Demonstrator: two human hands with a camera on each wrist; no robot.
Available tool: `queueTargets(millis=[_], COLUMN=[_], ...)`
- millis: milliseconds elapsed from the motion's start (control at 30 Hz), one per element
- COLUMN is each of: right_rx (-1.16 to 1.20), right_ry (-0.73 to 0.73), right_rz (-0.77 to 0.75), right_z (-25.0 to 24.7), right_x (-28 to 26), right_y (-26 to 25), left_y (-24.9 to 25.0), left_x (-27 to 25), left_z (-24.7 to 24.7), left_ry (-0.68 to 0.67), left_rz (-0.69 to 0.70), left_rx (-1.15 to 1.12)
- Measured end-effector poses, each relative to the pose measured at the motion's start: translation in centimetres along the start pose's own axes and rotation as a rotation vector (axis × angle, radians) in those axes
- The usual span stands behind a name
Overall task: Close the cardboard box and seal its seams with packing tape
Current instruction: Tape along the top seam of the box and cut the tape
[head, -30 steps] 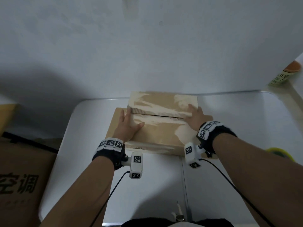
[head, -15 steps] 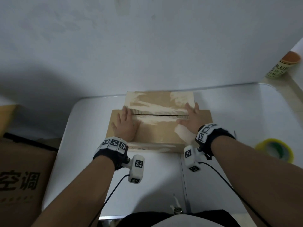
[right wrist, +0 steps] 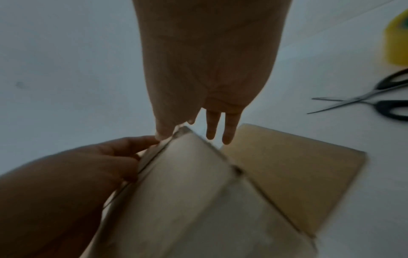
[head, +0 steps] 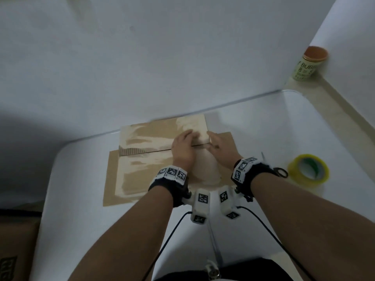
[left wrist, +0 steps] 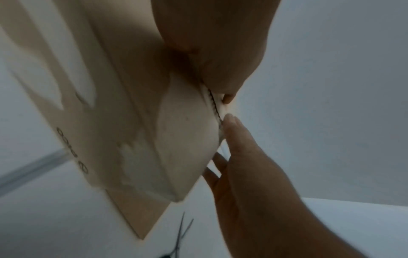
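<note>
The cardboard box (head: pixel 146 159) lies on the white table with its two top flaps folded down; they meet in a seam running left to right. Both hands are at the seam's right end. My left hand (head: pixel 182 147) rests on the flaps with bent fingers touching the seam (right wrist: pixel 141 157). My right hand (head: pixel 220 151) is beside it, fingers (right wrist: pixel 227 132) straight past the box's right end and thumb at the flap corner. A side flap (right wrist: pixel 287 165) lies open flat on the right. The yellow tape roll (head: pixel 308 173) sits right of the box.
Black-handled scissors (right wrist: pixel 375 103) lie on the table (head: pixel 263 122) between the box and the tape roll. A can (head: pixel 310 65) stands on the ledge at the far right. Another cardboard carton (head: pixel 18 250) sits off the table's left edge. A wall rises close behind the box.
My left hand has slid from the seam's left end to its right end, next to my right hand. The right hand has stayed near the box's right end.
</note>
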State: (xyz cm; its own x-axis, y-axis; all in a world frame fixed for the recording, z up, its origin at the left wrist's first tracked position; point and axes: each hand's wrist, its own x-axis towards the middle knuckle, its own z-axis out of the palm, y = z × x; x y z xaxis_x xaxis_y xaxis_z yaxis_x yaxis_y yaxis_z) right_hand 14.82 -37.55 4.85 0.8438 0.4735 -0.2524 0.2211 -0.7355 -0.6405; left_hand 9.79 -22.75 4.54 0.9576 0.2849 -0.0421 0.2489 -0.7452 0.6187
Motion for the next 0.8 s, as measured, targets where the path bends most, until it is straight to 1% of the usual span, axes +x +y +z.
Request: queueTargets(millis=[33, 67, 133, 200, 267, 367, 433, 500, 567, 600, 667, 767, 800], right_rx=[-0.017, -0.032, -0.041, -0.037, -0.049, -0.071, -0.05, -0.053, -0.035, -0.033, -0.058, -0.152, -0.185], right_ry=[0.023, 0.036, 0.089, 0.133, 0.185, 0.27, 0.296, 0.204, 0.104, 0.089, 0.099, 0.111, 0.136], right_rz=[0.057, 0.151, 0.345, 0.491, 0.622, 0.749, 0.799, 0.822, 0.794, 0.78, 0.76, 0.739, 0.724], right_z=[-0.4, -0.9, -2.0, -2.9, -4.0, -5.1, -5.6, -5.9, -6.1, -6.1, -6.1, -6.2, -6.3], right_x=[-0.4, -0.9, -1.7, -2.6, -3.8, -5.4, -6.3, -6.8, -7.0, -7.1, -7.2, -7.4, -7.5], right_y=[1.1, 2.4, 6.0, 9.1, 12.1, 15.8, 17.6, 19.2, 20.3, 20.9, 21.6, 21.8, 21.7], left_y=[0.6, 1.2, 2.2, 2.8, 3.6, 4.2, 4.3, 4.6, 4.9, 5.0, 5.1, 5.1, 5.1], left_x=[0.1, 0.2, 0.7, 1.4, 1.9, 2.3, 2.3, 2.1, 1.9, 1.8, 1.6, 1.7, 1.7], left_z=[0.3, 0.5, 0.7, 1.0, 1.7, 2.8, 3.4, 3.8, 4.0, 4.0, 3.9, 3.8, 3.8], left_ry=[0.035, 0.052, 0.06, 0.081, 0.107, 0.142, 0.158, 0.191, 0.221, 0.236, 0.253, 0.241, 0.242], left_rz=[-0.056, -0.108, -0.202, -0.267, -0.289, -0.281, -0.277, -0.274, -0.264, -0.254, -0.24, -0.241, -0.243], left_rx=[0.008, 0.028, 0.072, 0.084, 0.075, 0.089, 0.129, 0.151, 0.171, 0.181, 0.178, 0.164, 0.166])
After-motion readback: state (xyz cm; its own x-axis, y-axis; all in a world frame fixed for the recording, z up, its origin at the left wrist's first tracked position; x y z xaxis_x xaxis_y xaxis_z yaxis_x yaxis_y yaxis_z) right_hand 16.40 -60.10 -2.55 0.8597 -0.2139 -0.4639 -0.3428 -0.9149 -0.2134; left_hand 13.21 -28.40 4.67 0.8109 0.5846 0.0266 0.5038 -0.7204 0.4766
